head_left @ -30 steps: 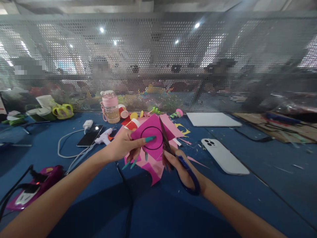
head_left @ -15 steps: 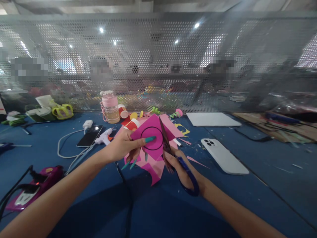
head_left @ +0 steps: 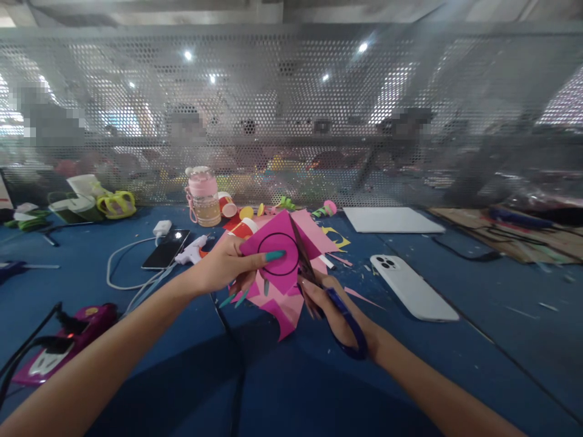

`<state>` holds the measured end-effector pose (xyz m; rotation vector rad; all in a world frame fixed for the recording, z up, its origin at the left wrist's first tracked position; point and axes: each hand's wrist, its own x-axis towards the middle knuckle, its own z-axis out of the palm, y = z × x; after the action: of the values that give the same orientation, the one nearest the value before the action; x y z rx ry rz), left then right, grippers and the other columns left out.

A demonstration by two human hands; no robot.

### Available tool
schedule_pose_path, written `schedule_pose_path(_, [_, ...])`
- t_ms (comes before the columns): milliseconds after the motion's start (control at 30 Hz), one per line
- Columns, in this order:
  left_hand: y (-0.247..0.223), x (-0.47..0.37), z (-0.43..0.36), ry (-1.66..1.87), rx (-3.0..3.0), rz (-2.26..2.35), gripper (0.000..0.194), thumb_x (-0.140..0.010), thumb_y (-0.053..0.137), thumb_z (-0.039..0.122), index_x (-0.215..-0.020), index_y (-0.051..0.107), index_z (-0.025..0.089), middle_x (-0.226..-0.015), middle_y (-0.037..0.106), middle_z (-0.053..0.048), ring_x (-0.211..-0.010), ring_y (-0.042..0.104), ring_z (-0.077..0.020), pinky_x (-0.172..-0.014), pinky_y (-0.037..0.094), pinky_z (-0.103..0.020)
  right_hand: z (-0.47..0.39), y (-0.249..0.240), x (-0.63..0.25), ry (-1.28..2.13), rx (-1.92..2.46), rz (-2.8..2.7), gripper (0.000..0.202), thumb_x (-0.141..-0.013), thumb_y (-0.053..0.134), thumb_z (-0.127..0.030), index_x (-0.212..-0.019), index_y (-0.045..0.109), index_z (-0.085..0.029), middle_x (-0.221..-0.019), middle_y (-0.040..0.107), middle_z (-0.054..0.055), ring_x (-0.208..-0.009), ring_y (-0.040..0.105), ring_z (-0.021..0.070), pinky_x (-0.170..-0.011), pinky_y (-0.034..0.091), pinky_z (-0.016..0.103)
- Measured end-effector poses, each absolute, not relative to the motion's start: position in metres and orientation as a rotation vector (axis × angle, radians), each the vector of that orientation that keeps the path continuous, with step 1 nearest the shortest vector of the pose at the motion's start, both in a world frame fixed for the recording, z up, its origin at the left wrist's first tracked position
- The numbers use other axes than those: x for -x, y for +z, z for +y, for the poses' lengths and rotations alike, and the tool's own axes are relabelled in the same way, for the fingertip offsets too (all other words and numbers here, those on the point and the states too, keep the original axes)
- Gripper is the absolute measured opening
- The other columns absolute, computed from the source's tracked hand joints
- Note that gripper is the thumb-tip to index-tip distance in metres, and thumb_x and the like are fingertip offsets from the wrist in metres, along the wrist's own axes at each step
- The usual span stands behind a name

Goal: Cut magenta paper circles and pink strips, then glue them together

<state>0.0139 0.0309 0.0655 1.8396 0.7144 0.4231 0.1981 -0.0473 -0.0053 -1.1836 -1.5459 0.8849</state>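
A magenta sheet of paper (head_left: 277, 226) with a black circle drawn on it is pinched in my left hand (head_left: 230, 264), thumb on top inside the circle and fingers beneath. My right hand (head_left: 337, 309) grips blue-handled scissors (head_left: 350, 331). Their dark blades cross the sheet at the right edge of the circle, pointing up and away from me. Below the held sheet lie pink paper pieces (head_left: 312, 221) and a magenta offcut (head_left: 281, 312) with a curved edge.
On the left are a white glue gun (head_left: 192, 249), a black phone (head_left: 166, 250) and a purple power strip (head_left: 75, 343) with cables. A pink-lidded bottle (head_left: 203, 197) stands behind. To the right lie a white phone (head_left: 412, 286) and a white slab (head_left: 394, 220). A perforated metal screen (head_left: 282, 109) closes the back.
The scissor blades have shifted very slightly left against the magenta paper. Both hands keep nearly the same place and hold.
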Motion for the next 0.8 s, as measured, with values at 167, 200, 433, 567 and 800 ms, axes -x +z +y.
schedule_pose_path(167, [0.068,-0.014,0.030,0.439,-1.829,0.735,0.051,-0.079,0.057,0.038,-0.035,0.048,0.014,-0.027,0.044,0.003,-0.023,0.035,-0.0025,-0.028,0.028,-0.013,-0.051,0.003,-0.197,0.905,1.186,-1.554,0.041,-0.081,0.043,-0.062,-0.065,0.039,-0.024,-0.053,0.038,-0.005,-0.049,0.042,0.0141,-0.048,0.038,0.028])
schedule_pose_path(200, [0.068,-0.014,0.030,0.439,-1.832,0.737,0.051,-0.079,0.057,0.038,-0.035,0.048,0.014,-0.027,0.044,0.003,-0.023,0.035,-0.0024,-0.028,0.028,-0.012,-0.051,0.005,-0.197,0.916,1.187,-1.557,0.041,-0.081,0.042,-0.062,-0.066,0.039,-0.025,-0.053,0.038,-0.005,-0.048,0.042,0.0141,-0.048,0.038,0.028])
schedule_pose_path(433, [0.068,-0.012,0.033,0.426,-1.831,0.693,0.052,-0.079,0.058,0.040,-0.035,0.048,0.014,-0.027,0.044,0.003,-0.023,0.035,-0.0021,-0.028,0.027,-0.013,-0.051,0.009,-0.196,0.937,1.210,-1.574,0.042,-0.080,0.041,-0.064,-0.065,0.038,-0.025,-0.052,0.035,-0.006,-0.046,0.040,0.0134,-0.046,0.034,0.028])
schedule_pose_path(567, [0.069,-0.011,0.034,0.411,-1.841,0.686,0.052,-0.079,0.058,0.041,-0.036,0.049,0.014,-0.028,0.044,0.003,-0.023,0.034,-0.0020,-0.027,0.026,-0.013,-0.052,0.010,-0.196,0.958,1.230,-1.593,0.039,-0.083,0.040,-0.060,-0.067,0.039,-0.025,-0.049,0.034,-0.006,-0.045,0.040,0.0135,-0.047,0.035,0.028])
schedule_pose_path(800, [0.073,-0.010,0.034,0.338,-1.888,0.705,0.053,-0.081,0.057,0.039,-0.035,0.048,0.014,-0.026,0.042,0.003,-0.024,0.032,-0.0022,-0.029,0.027,-0.013,-0.053,0.011,-0.196,0.812,1.226,-1.633,0.037,-0.086,0.038,-0.057,-0.071,0.045,-0.024,-0.055,0.041,-0.003,-0.054,0.044,0.0159,-0.057,0.042,0.031])
